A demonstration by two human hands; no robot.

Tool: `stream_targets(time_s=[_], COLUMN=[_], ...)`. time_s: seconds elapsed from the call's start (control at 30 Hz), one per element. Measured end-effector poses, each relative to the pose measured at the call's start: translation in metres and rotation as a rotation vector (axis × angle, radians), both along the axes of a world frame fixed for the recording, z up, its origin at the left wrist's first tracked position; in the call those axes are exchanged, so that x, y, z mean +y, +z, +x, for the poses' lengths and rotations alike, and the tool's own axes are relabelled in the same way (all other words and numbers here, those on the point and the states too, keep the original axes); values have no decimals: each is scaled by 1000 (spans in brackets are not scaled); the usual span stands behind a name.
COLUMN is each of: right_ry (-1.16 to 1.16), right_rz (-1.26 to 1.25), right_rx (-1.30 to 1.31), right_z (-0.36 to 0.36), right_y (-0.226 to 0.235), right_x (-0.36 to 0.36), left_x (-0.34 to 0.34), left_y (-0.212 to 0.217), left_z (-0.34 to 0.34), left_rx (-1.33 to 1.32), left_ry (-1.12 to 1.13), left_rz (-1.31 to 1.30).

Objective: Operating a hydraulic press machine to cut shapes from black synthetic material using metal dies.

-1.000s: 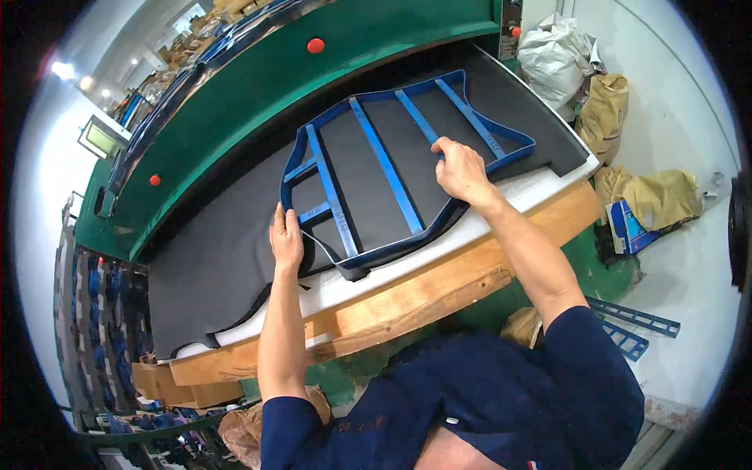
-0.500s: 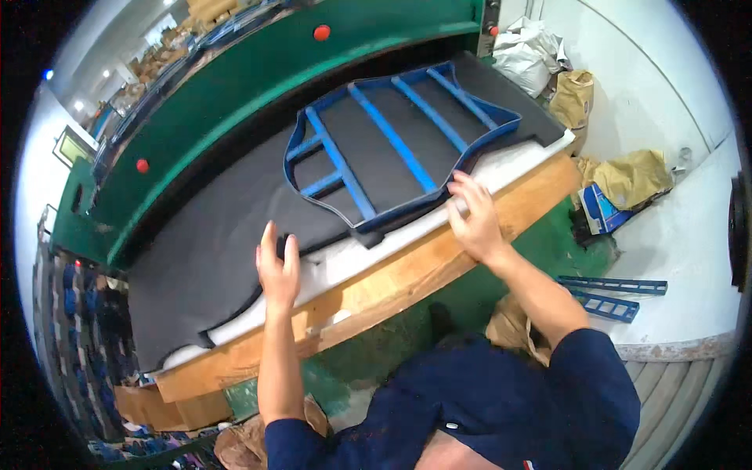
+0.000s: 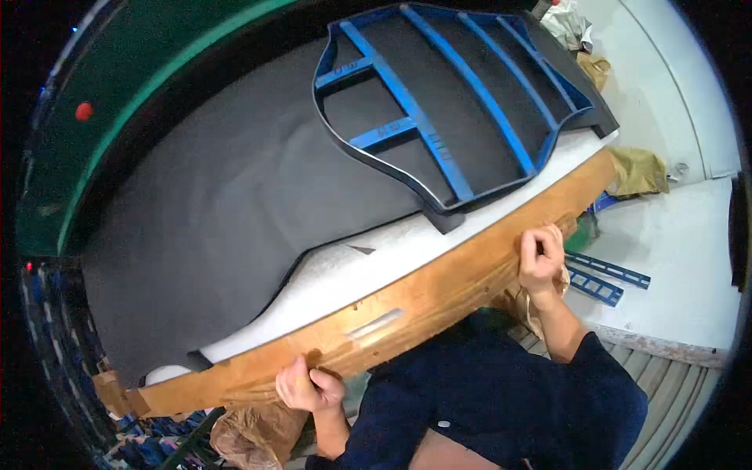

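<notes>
Both my hands are closed over the near edge of a wooden board (image 3: 439, 286). My left hand (image 3: 309, 388) grips it left of a slot in the wood, and my right hand (image 3: 542, 258) holds it near the right end. On the board lies a white slab (image 3: 337, 286), partly covered by a black sheet (image 3: 211, 180) with a cut, curved near edge. A blue cutting die (image 3: 415, 117) with curved outline and several crossbars rests on the sheet, apart from my hands. A small black scrap (image 3: 362, 250) sits on the white slab.
A green machine (image 3: 47, 188) with a red button (image 3: 84, 111) stands beyond the board. At right are a tan sack (image 3: 638, 171) and blue slotted metal strips (image 3: 599, 286). Brown paper (image 3: 258, 435) lies below the board's left part.
My hands came down from above the sheet's near edge and closed on the wooden board's edge. The board, sheet and die appear nearer and larger, and the view has shifted.
</notes>
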State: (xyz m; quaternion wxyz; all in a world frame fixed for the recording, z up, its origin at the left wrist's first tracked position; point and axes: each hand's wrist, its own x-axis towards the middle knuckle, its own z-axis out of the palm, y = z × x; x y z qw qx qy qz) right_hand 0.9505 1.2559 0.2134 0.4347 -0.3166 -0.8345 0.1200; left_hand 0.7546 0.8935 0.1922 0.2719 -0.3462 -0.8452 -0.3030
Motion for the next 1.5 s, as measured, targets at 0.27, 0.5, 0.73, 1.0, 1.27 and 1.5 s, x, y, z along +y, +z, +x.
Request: stream_targets(time_s=[0.27,0.5,0.73,1.0,1.27,1.5], right_ry=[41,147,149,144,301,432], right_rz=[-60,82,144,168,83,3], right_rx=[27,133,199,205,69,-26], right_z=[-5,-41,-98,-165,-182,-190], right_y=[-5,-20,-34,-47,-46,-41], right_x=[11,31,67,103,131,158], left_x=[9,24,70,100,126,146], left_y=[-1,-12,-27,-47,-45,-35], left_z=[-4,-38,-102,-155,-183,-201], left_rx=[8,34,166,170,63,32], left_ry=[12,56,113,201,252,198], left_rz=[-42,4,57,44,-13,18])
